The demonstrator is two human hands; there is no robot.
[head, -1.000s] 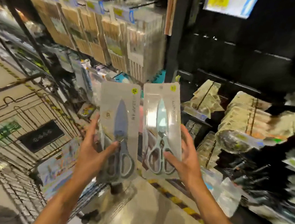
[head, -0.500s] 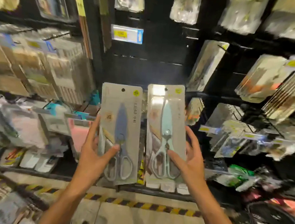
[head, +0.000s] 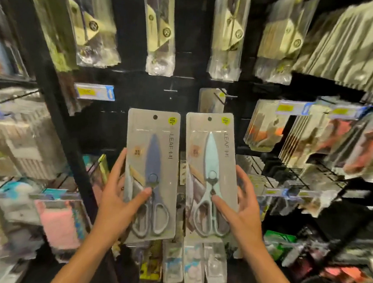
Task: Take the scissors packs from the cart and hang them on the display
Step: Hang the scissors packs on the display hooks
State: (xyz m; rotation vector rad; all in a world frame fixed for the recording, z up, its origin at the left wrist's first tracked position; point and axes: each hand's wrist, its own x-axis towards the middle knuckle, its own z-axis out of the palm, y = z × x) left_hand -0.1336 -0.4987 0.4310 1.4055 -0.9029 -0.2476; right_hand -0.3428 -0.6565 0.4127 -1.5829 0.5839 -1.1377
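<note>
— Which step are you on?

— Hanging. My left hand point(head: 118, 205) grips the blue pack point(head: 150, 174), thumb across its front, fingers behind. My right hand point(head: 241, 215) grips the mint pack point(head: 210, 172) the same way. Both are upright, side by side, in front of the display point(head: 140, 93).

— What's next?

— Get each punched hole onto a hook point(head: 170, 91). One hook above looks bare, though blur makes that uncertain. I'd raise a pack, line up its hole, and push back.

The price tag point(head: 94, 92) was too blurred to read. Hanging packs point(head: 354, 40) at the right ran off the frame edge, smeared.
</note>
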